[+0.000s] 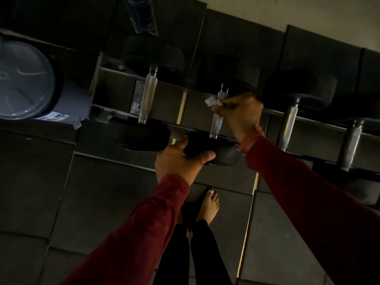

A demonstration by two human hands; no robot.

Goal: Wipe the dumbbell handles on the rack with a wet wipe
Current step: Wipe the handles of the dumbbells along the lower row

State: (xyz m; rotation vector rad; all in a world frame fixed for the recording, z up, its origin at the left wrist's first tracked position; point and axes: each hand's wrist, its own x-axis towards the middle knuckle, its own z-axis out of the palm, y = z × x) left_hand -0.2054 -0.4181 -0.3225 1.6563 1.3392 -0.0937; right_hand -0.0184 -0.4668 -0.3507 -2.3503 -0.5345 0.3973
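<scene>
**Wipe on the second dumbbell's handle**

Dimly lit, the rack (115, 109) carried a row of dumbbells lying across its two rails, metal handles pointing toward the person. The right hand (239, 112) was curled round the upper part of the knurled handle (217, 122) of the second dumbbell (223, 155) from the left, with a crumpled white wet wipe (211, 101) bunched between fingers and metal and sticking out on the hand's left side. The left hand (177, 161) gripped that same dumbbell's near black weight head, thumb over its front edge and fingers round its left side. Both arms wore dark red sleeves; an orange thread circled the right wrist. The neighbouring dumbbell (147, 95) lay just to the left, and two more sat to the right. A grey bin (30, 83) stood left of the rack. One bare foot (208, 206) rested on the dark floor tiles below.
</scene>
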